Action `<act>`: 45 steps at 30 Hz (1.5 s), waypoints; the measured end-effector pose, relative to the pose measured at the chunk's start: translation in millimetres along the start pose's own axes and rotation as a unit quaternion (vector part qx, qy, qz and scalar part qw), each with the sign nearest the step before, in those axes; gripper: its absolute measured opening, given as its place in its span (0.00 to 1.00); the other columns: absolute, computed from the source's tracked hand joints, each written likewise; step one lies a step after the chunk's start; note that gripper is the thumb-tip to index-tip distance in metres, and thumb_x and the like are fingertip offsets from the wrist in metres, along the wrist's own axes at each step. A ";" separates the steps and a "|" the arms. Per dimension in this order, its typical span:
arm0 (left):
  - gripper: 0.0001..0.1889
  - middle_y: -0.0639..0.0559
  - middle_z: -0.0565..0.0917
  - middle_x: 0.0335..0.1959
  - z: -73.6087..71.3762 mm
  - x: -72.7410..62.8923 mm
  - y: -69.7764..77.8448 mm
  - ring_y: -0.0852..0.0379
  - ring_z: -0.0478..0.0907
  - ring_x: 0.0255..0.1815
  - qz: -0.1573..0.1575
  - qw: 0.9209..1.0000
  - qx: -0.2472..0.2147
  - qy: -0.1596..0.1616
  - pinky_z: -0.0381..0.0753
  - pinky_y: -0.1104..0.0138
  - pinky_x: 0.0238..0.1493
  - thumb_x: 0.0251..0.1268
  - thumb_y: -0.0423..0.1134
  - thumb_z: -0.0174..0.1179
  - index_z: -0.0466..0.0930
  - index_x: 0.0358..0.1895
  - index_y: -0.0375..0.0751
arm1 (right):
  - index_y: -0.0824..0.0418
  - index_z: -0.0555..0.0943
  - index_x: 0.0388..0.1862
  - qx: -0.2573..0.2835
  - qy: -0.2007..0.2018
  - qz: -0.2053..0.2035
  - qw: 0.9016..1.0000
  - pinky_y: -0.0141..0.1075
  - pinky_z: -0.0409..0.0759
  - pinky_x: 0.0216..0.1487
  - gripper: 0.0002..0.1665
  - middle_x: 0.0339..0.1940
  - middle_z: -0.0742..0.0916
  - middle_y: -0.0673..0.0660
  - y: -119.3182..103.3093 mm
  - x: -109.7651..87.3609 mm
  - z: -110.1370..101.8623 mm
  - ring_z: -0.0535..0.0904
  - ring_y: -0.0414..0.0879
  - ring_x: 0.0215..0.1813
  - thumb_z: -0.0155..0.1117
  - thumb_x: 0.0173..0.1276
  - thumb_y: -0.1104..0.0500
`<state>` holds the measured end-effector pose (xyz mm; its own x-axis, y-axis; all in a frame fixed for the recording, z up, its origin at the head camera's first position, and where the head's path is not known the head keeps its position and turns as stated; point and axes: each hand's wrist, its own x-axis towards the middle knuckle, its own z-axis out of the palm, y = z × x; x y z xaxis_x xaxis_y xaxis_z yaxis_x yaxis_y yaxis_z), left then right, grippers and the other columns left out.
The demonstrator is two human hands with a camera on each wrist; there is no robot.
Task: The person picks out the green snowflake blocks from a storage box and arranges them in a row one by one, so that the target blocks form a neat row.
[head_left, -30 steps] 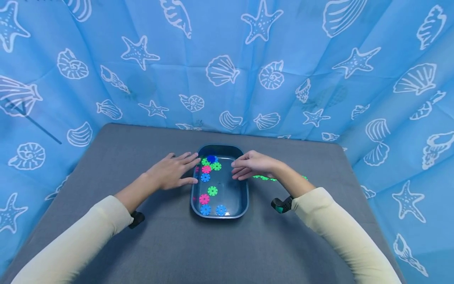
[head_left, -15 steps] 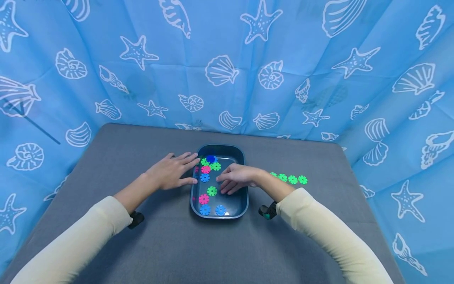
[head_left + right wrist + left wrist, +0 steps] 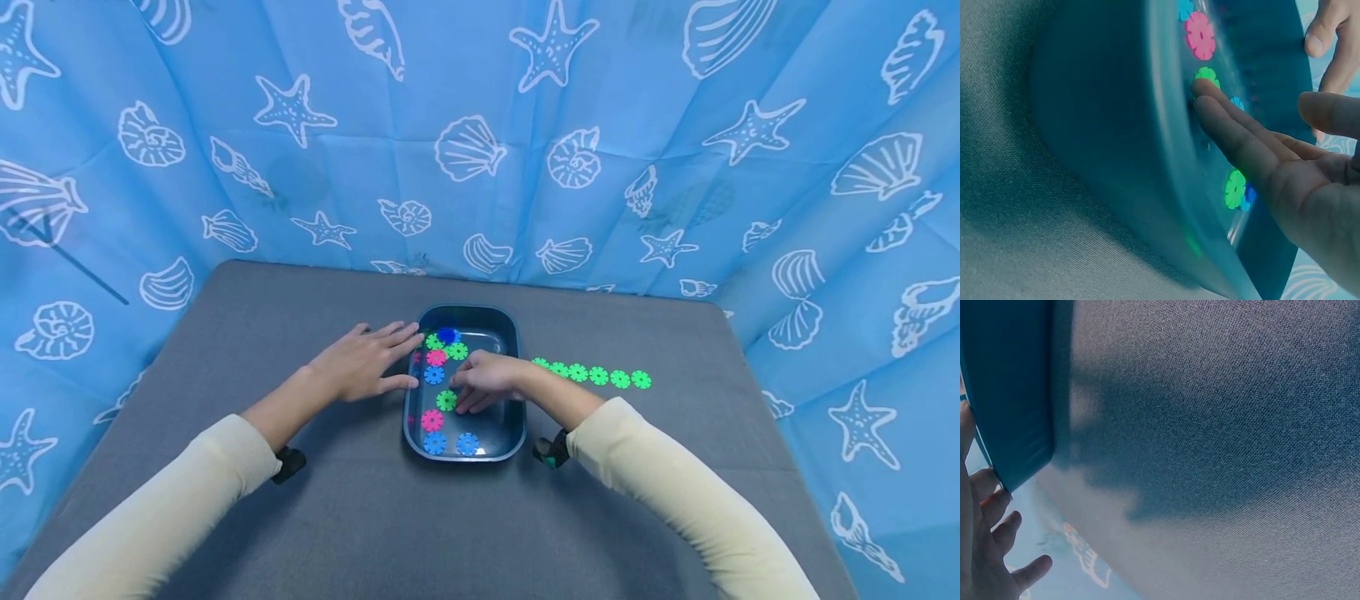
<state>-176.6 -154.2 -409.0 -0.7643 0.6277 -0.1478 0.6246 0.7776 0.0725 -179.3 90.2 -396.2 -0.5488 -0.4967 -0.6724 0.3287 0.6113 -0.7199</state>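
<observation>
A dark blue-grey tray (image 3: 465, 457) holds several notched, flower-shaped plastic discs. My left hand (image 3: 367, 362) lies at the tray's left side, its fingertips on the rim and its fingers spread. In the left wrist view, those fingers (image 3: 1005, 534) show at the tray's edge. My right hand (image 3: 487, 379) reaches down inside the tray, its fingertips at a green disc (image 3: 446, 401). Seen from the right wrist, two long straight fingers (image 3: 1235, 131) touch that green disc (image 3: 1207, 76), while the thumb stays apart from them.
Green discs (image 3: 597, 375) form a row on the grey table (image 3: 480, 533), right of the tray. Inside the tray lie pink discs (image 3: 432, 420), blue discs (image 3: 467, 444) and a dark blue piece (image 3: 447, 335). A blue shell-print curtain (image 3: 480, 225) hangs behind the table.
My right hand has moved left and down into the tray, uncovering the green row. The green disc at its fingertips has shifted slightly. My left hand keeps its place.
</observation>
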 end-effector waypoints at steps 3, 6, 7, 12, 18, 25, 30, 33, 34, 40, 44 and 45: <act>0.42 0.44 0.58 0.79 0.5 -0.5 -0.2 0.42 0.55 0.78 0.002 1.000 -0.001 0.003 0.59 0.35 0.68 0.69 0.68 0.51 0.58 0.78 0.46 | 0.72 0.74 0.63 -0.002 0.001 -0.002 1.000 0.49 0.79 0.59 0.21 0.52 0.85 0.69 -2.4 1.7 2.0 0.84 0.59 0.56 0.46 0.82 0.58; 0.42 0.44 0.57 0.79 1.2 -1.7 -0.8 0.42 0.54 0.78 0.000 1.000 -0.001 0.004 0.59 0.35 0.68 0.69 0.68 0.51 0.58 0.78 0.46 | 0.72 0.74 0.62 -0.004 -0.002 -0.008 1.000 0.49 0.79 0.60 0.21 0.53 0.85 0.69 -4.9 4.0 4.2 0.83 0.59 0.57 0.47 0.82 0.58; 0.43 0.44 0.57 0.79 1.4 -1.8 -1.0 0.42 0.54 0.78 0.000 1.000 0.000 0.005 0.59 0.35 0.68 0.69 0.68 0.51 0.58 0.78 0.46 | 0.72 0.75 0.62 -0.006 0.001 -0.009 1.000 0.49 0.79 0.60 0.21 0.53 0.85 0.69 -5.5 5.2 4.8 0.83 0.59 0.56 0.47 0.82 0.58; 0.42 0.44 0.58 0.79 1.9 -1.1 -0.9 0.41 0.55 0.78 0.003 1.000 0.002 0.008 0.60 0.35 0.68 0.69 0.68 0.51 0.58 0.78 0.46 | 0.72 0.75 0.61 -0.021 0.030 -0.012 0.999 0.48 0.80 0.59 0.21 0.51 0.86 0.67 -8.6 11.8 6.6 0.84 0.57 0.55 0.49 0.82 0.57; 0.42 0.44 0.58 0.79 0.3 -0.3 -0.8 0.41 0.57 0.77 0.004 1.000 0.003 0.010 0.60 0.36 0.68 0.69 0.68 0.51 0.59 0.78 0.46 | 0.73 0.75 0.62 -0.021 0.023 -0.021 0.999 0.48 0.79 0.60 0.21 0.54 0.85 0.68 -11.5 15.2 10.5 0.83 0.58 0.57 0.47 0.82 0.59; 0.42 0.44 0.58 0.79 0.4 -0.5 -1.4 0.41 0.56 0.78 0.006 1.000 0.001 0.008 0.60 0.35 0.68 0.69 0.68 0.50 0.58 0.78 0.46 | 0.74 0.74 0.64 -0.034 -0.006 -0.034 0.999 0.48 0.78 0.61 0.21 0.54 0.86 0.67 -13.6 20.6 17.9 0.83 0.57 0.58 0.47 0.81 0.62; 0.42 0.44 0.58 0.79 0.9 -0.6 -1.4 0.41 0.56 0.78 0.010 1.000 0.001 0.010 0.60 0.35 0.68 0.70 0.68 0.50 0.59 0.78 0.46 | 0.73 0.74 0.64 -0.038 -0.019 -0.035 0.998 0.48 0.78 0.61 0.21 0.54 0.85 0.67 -14.5 24.9 21.1 0.82 0.57 0.59 0.48 0.80 0.63; 0.42 0.44 0.58 0.79 0.7 -0.9 -1.3 0.41 0.56 0.78 0.012 1.000 -0.002 0.010 0.60 0.35 0.67 0.70 0.68 0.50 0.59 0.78 0.46 | 0.72 0.75 0.65 -0.039 -0.025 -0.035 0.998 0.47 0.78 0.61 0.20 0.55 0.85 0.66 -15.7 26.2 23.0 0.82 0.57 0.59 0.51 0.79 0.63; 0.41 0.44 0.58 0.79 0.8 -1.0 -1.2 0.41 0.56 0.78 0.013 1.000 -0.003 0.010 0.60 0.35 0.67 0.70 0.68 0.49 0.59 0.78 0.46 | 0.72 0.75 0.65 -0.040 -0.026 -0.036 0.998 0.47 0.78 0.61 0.21 0.55 0.85 0.66 -16.0 26.8 23.5 0.82 0.57 0.59 0.52 0.79 0.63; 0.41 0.44 0.58 0.79 1.2 -1.3 -1.8 0.42 0.55 0.78 0.013 1.000 -0.004 0.008 0.60 0.35 0.67 0.70 0.68 0.49 0.59 0.78 0.46 | 0.72 0.73 0.66 -0.040 -0.031 -0.038 0.998 0.47 0.79 0.60 0.23 0.54 0.86 0.66 -18.6 27.7 25.1 0.83 0.56 0.58 0.56 0.77 0.64; 0.42 0.44 0.58 0.79 1.7 -0.8 -1.9 0.41 0.56 0.78 0.015 1.000 -0.004 0.011 0.61 0.35 0.67 0.70 0.68 0.49 0.59 0.78 0.45 | 0.72 0.78 0.61 -0.034 -0.026 -0.042 0.998 0.48 0.79 0.59 0.19 0.52 0.86 0.67 -19.1 27.2 26.0 0.84 0.56 0.56 0.58 0.75 0.65; 0.42 0.44 0.58 0.79 1.9 -0.6 -1.9 0.41 0.56 0.78 0.015 1.000 -0.004 0.011 0.61 0.35 0.67 0.70 0.68 0.49 0.59 0.78 0.45 | 0.72 0.79 0.59 -0.031 -0.023 -0.043 0.998 0.48 0.79 0.59 0.18 0.51 0.87 0.67 -18.9 27.3 26.3 0.84 0.56 0.55 0.59 0.75 0.64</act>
<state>-177.0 -156.1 -410.9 -0.7482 0.6520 -0.1232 0.6468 0.7581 0.0839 -180.2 48.9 -405.4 -0.5365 -0.5760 -0.6167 0.2321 0.6019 -0.7641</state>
